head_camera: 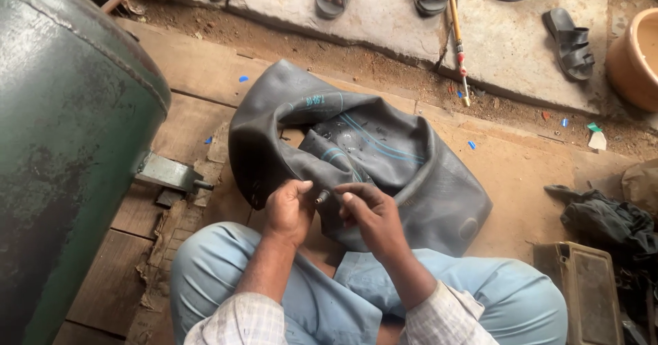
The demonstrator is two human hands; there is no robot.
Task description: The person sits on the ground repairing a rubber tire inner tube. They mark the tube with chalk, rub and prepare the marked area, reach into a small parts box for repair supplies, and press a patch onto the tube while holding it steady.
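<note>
A roadside tyre-repair workshop: green compressor tank [68,132], black inner tube [370,160], worn plank floor [199,84], greasy rags [610,225].

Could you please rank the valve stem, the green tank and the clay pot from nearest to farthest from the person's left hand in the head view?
1. Valve stem: touching the left hand, at its fingers.
2. Green tank: on the left, beyond the knee.
3. Clay pot: far right edge, past the inner tube.

Soft, even daylight, brightest at the top, with faint shadows, sharp focus and slight edge distortion.
</note>
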